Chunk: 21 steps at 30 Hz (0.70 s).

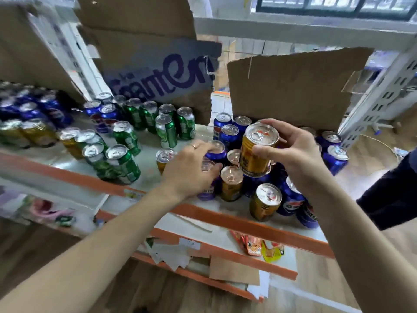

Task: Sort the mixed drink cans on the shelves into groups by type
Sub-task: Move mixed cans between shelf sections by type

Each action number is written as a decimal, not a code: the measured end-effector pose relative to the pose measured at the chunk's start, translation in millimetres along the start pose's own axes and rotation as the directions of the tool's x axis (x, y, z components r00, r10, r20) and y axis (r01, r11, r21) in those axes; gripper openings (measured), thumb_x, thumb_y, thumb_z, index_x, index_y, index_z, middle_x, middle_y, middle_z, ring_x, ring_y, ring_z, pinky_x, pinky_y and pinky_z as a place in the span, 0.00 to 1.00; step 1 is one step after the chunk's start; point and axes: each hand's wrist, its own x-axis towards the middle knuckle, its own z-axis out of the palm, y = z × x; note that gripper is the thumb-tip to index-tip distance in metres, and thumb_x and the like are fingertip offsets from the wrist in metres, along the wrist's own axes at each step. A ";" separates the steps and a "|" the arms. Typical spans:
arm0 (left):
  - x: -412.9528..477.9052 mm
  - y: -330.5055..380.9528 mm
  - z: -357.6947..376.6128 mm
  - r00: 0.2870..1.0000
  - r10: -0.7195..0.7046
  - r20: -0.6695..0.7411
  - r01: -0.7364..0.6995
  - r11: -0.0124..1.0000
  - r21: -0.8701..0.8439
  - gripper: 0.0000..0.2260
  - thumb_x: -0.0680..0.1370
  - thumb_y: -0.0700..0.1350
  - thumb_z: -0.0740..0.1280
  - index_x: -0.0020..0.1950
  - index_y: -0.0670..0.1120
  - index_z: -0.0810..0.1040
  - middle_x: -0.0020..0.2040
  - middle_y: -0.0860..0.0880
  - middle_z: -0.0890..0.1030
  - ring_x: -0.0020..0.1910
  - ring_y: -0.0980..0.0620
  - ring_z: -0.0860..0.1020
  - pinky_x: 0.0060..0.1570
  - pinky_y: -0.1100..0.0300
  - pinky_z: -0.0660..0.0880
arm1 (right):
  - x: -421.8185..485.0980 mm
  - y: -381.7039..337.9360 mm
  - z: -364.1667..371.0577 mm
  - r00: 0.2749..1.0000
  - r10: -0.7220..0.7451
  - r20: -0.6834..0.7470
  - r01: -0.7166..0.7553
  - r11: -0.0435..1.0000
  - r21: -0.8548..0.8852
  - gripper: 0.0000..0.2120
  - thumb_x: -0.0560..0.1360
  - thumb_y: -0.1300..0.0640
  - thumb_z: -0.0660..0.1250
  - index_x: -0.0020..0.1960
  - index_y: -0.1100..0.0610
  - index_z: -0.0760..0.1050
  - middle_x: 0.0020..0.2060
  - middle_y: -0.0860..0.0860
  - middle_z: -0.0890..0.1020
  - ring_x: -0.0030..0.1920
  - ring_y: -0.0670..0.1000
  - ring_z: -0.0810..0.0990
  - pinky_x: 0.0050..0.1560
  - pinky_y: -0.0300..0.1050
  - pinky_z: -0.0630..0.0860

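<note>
1. Gold can (257, 150) lifted clear above the mixed cluster on the right half of the shelf (144, 154), upright, pull-tab top facing the camera.
2. Right hand (293, 152) grips it: thumb across the near side, fingers curled round the far rim.
3. Left hand (191, 170) lower and to the left, palm down, ring on one finger. Fingers curled over a blue can (216, 152); the thumb lies against a clear-topped can (207, 164) just below. Whether the hand has closed on either, cannot tell.
4. Under and around the hands: blue cans (228, 134) and gold cans (231, 182) mixed, touching one another. One gold can (265, 202) stands at the front edge, blue cans just beside it.
5. Lone gold can (164, 159) just left of the left hand.
6. Mid-shelf: green cans (165, 131) grouped, some tilted.
7. Far left: a blue group (29, 109) at the back, a few gold (38, 132) in front.
8. Torn cardboard (291, 86) stands behind the right cluster; a printed cardboard panel (158, 73) behind the green ones.
9. Orange rail (248, 224) fronts the shelf. Snack packets (255, 245) on the level below.
</note>
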 end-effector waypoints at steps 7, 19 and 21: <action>-55.4 -106.6 -95.8 0.984 -0.051 -0.173 0.065 0.995 0.077 0.25 0.77 0.60 0.64 0.66 0.45 0.76 0.62 0.48 0.77 0.60 0.47 0.77 0.55 0.49 0.78 | 25.9 -28.3 143.5 0.990 -0.029 0.140 0.021 0.998 0.059 0.33 0.58 0.59 0.82 0.61 0.54 0.79 0.51 0.51 0.86 0.53 0.49 0.84 0.53 0.43 0.79; -167.0 -305.8 -260.6 0.932 -0.199 -0.304 0.246 0.961 0.123 0.25 0.76 0.59 0.61 0.66 0.44 0.75 0.62 0.48 0.77 0.60 0.47 0.76 0.58 0.47 0.76 | 51.6 -57.3 428.3 0.930 -0.039 0.367 -0.003 0.993 0.115 0.32 0.59 0.61 0.81 0.62 0.53 0.79 0.52 0.52 0.86 0.56 0.52 0.84 0.58 0.49 0.78; -183.7 -331.8 -280.1 0.917 -0.246 -0.314 0.297 0.947 0.127 0.26 0.75 0.61 0.61 0.66 0.46 0.75 0.63 0.48 0.76 0.60 0.47 0.76 0.57 0.47 0.76 | 54.0 -60.1 465.9 0.919 -0.041 0.392 -0.004 0.994 0.112 0.33 0.59 0.60 0.82 0.63 0.53 0.78 0.50 0.49 0.86 0.54 0.50 0.84 0.55 0.45 0.79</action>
